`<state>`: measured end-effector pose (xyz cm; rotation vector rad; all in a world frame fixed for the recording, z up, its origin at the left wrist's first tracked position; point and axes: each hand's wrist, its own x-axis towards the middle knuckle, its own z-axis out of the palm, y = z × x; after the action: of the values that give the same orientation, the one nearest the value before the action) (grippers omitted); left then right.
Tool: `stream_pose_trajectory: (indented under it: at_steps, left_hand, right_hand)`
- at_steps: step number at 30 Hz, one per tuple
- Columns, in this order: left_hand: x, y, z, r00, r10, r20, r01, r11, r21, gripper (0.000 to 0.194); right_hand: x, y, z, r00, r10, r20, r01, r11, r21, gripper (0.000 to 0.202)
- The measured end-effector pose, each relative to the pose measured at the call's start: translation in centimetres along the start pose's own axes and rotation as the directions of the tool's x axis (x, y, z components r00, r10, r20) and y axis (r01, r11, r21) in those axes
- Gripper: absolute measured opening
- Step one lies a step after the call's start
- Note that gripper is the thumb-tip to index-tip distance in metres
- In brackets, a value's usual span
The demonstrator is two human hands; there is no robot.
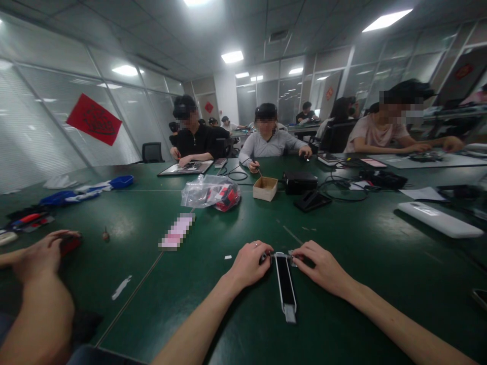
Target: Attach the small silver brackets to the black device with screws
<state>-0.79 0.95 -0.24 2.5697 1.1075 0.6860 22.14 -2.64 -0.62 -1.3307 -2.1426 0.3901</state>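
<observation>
On the green table in front of me lies a long, narrow device (285,284) with a black face, a pale metal frame and a grey tab (290,313) at its near end. At its far end, my left hand (251,262) pinches a small metal part from the left, mostly covered by my fingers. My right hand (322,266) is closed on a small grey metal piece (292,257) at the opposite corner. The fingers hide how these pieces join the frame.
Beyond my hands are a bag (213,193) of red and black items, an open box (265,188), a black case (300,181) and cables. A white power bank-like block (439,219) lies right. Another person's hand (40,256) is at left; people sit across the table (182,309).
</observation>
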Motion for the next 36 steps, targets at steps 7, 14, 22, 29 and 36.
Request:
stream_pose_trajectory:
  at_steps: [7,14,22,29,36]
  left_hand:
    - [0.07,0.00,-0.02,1.000,0.000,-0.002,0.000,1.000,-0.011,0.018]
    - [0.28,0.07,-0.14,1.000,-0.011,0.012,0.011,1.000,-0.019,0.020]
    - [0.38,0.11,-0.32,1.000,-0.009,0.023,0.009,1.000,-0.013,0.020]
    - [0.39,-0.15,-0.10,1.000,0.003,0.008,-0.003,1.000,-0.030,0.019]
    - [0.28,-0.13,-0.09,1.000,0.005,0.002,-0.005,0.999,-0.042,0.019]
  right_hand:
    - [-0.06,0.12,0.00,1.000,-0.001,-0.005,0.001,1.000,-0.025,0.022]
    - [0.22,-0.05,0.09,0.996,-0.078,-0.051,0.075,0.996,-0.055,0.015]
    - [0.24,0.37,0.29,0.993,-0.097,-0.074,0.093,0.994,-0.054,0.014]
    - [0.22,0.45,0.27,0.997,-0.065,-0.038,0.063,0.997,-0.049,0.016]
    - [0.21,0.17,0.11,0.999,-0.042,-0.032,0.041,0.998,-0.054,0.016]
